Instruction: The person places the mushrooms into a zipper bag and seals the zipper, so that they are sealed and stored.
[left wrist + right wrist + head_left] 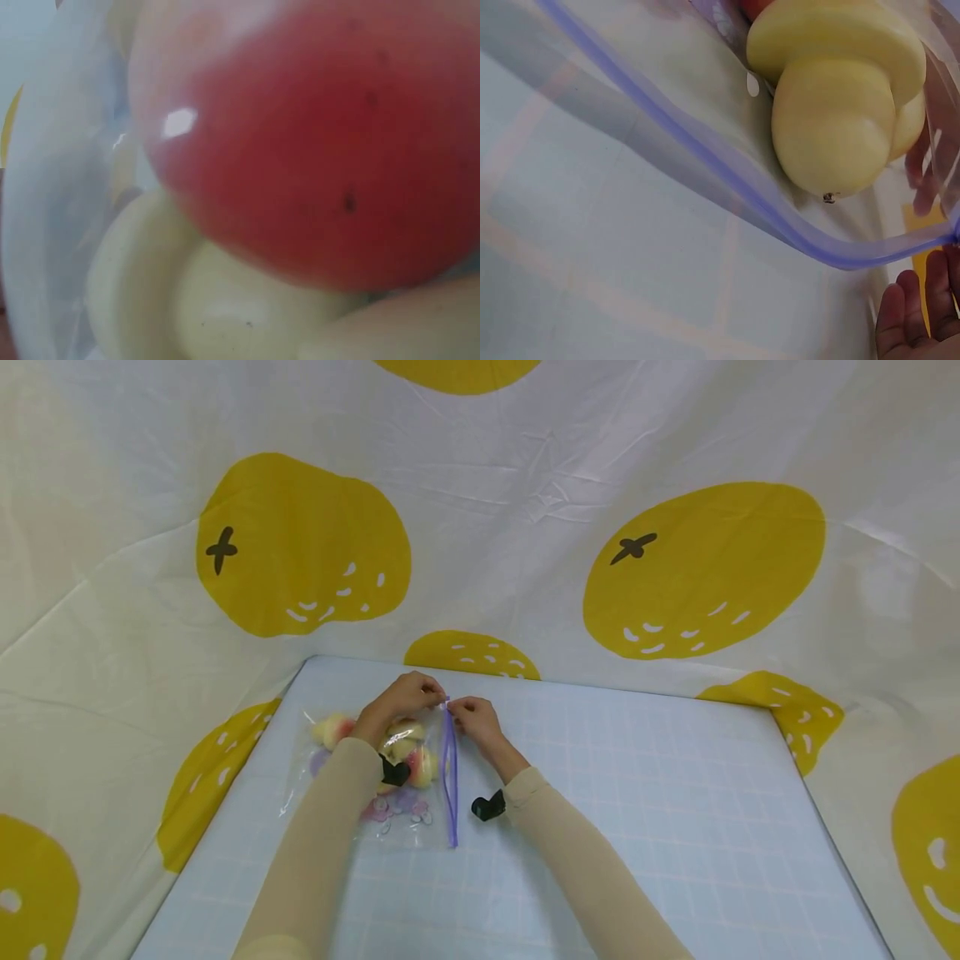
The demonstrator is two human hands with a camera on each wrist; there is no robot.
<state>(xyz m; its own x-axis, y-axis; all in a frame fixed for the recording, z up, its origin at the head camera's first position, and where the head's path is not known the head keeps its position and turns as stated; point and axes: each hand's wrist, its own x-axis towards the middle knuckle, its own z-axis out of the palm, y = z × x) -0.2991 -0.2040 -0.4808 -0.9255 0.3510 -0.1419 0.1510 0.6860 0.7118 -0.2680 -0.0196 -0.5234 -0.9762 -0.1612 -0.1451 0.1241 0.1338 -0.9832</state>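
Observation:
A clear zip-lock bag [420,835] lies on the table, its purple zip strip [453,793] running down its right side. My left hand [401,696] reaches over the bag and pinches the far end of the strip. From the right, my right hand [477,722] pinches that same corner, fingertips close to the left ones. Inside are several rounded, pale yellow and red pieces; a knobbed yellow piece [836,120] shows near the bag's mouth. The left wrist view is filled by a shiny red piece [322,150] above a pale yellow piece [232,307].
Pink and purple flower-like prints [405,802] mark the bag's lower part. A pale blue checked cloth [660,810] covers the table. White fabric [495,527] with large yellow fruit prints hangs behind and at both sides. A black wrist mount [489,806] sits by the right sleeve.

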